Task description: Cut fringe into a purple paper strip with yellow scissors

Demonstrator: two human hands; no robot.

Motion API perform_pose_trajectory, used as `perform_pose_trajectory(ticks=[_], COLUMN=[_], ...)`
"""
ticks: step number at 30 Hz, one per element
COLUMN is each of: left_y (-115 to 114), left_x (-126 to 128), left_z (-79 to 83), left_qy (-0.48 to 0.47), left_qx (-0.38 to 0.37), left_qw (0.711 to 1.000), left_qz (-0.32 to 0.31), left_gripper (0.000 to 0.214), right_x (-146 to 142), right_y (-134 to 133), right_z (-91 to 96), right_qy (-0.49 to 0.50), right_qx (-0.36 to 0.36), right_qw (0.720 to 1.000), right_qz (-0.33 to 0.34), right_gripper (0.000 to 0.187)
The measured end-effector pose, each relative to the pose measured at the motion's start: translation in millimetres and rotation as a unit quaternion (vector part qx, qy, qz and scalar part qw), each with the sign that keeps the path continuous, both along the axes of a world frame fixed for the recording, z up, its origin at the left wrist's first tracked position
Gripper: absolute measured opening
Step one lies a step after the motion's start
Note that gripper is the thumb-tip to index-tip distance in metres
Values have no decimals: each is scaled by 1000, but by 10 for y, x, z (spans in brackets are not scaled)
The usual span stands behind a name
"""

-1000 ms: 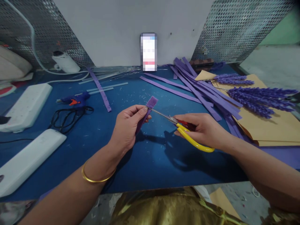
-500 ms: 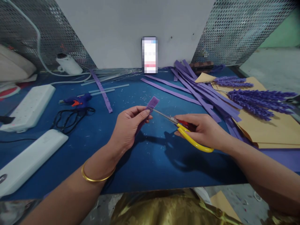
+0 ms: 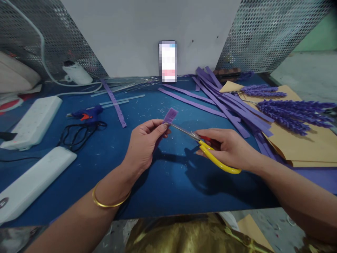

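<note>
A purple paper strip (image 3: pixel 170 115) is pinched between the thumb and fingers of my left hand (image 3: pixel 147 142). Its upper end sticks out past my fingertips and shows a row of fine cuts along one edge. The lower part of the strip is mostly hidden behind that hand. In my right hand (image 3: pixel 226 147) is a pair of scissors (image 3: pixel 217 158) with yellow handles and a bit of red near the pivot. The scissor blades reach left to the strip's edge, close to my left thumb, and look nearly closed.
More purple strips (image 3: pixel 210 93) lie at the back right, near purple lavender-like sprigs (image 3: pixel 285 112) on brown paper (image 3: pixel 310 147). A fringed strip (image 3: pixel 116 105), a blue glue gun (image 3: pixel 88 113) and white power strips (image 3: pixel 37 119) lie left. A phone (image 3: pixel 168 61) leans at the back.
The scissor blades have come closer together at the strip, and their tips sit slightly lower. More cuts show on the strip's end, which has shifted slightly left.
</note>
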State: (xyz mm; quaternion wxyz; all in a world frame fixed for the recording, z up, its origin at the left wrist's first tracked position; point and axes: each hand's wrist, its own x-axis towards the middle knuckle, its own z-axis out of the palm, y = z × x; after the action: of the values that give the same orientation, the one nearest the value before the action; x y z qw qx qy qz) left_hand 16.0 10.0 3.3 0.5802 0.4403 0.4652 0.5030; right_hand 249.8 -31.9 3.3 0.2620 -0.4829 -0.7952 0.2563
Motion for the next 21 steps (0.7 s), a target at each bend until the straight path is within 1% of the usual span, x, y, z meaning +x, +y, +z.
perform_pose_trajectory(ticks=[7, 12, 21], left_y=[3, 4, 9], left_x=[-5, 2, 6], left_z=[-15, -11, -19], left_qy=[-8, -10, -32], left_qx=[2, -4, -15], left_qw=[1000, 1000, 999], left_qz=[-1, 3, -1], left_gripper=[13, 15, 15], right_x=[12, 21, 2], right_y=[-2, -12, -13], right_z=[-16, 7, 24], right_qy=[-8, -19, -21], right_qx=[2, 17, 14], right_qw=[1000, 1000, 1000], right_qz=[10, 13, 13], right_gripper=[36, 37, 33])
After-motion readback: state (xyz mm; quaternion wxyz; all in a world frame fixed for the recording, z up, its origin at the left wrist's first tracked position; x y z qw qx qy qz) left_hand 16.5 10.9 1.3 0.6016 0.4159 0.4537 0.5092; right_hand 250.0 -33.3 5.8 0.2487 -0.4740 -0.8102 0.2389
